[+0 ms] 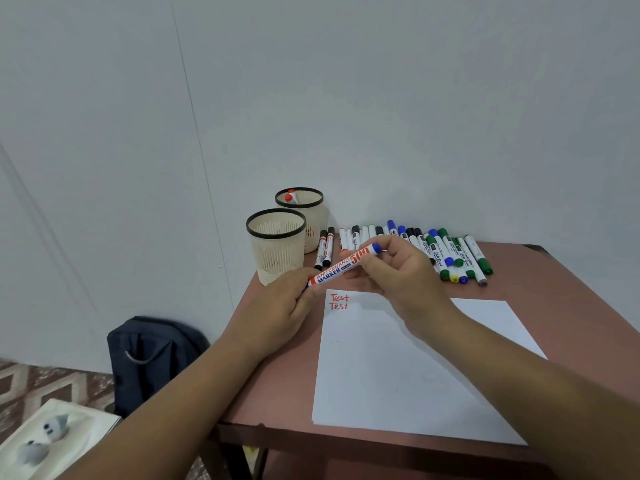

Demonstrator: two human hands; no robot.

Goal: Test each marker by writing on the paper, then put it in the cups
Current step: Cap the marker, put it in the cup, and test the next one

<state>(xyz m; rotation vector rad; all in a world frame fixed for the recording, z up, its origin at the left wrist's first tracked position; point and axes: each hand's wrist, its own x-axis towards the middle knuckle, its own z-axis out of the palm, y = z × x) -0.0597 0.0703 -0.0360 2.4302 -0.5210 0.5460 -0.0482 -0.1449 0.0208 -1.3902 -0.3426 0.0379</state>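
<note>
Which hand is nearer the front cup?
Left. The left hand sits just below the front cup, gripping the marker; the right hand holds its far end.

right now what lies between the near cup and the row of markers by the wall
Head view: two black-capped markers lie side by side on the table between the near cup and marker row.

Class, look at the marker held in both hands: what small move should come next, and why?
Probably pull the cap off. Both the left hand and right hand hold the whiteboard marker above the paper, its blue end by the right fingers, nothing yet written in blue; only two red "Test" lines show.
</note>
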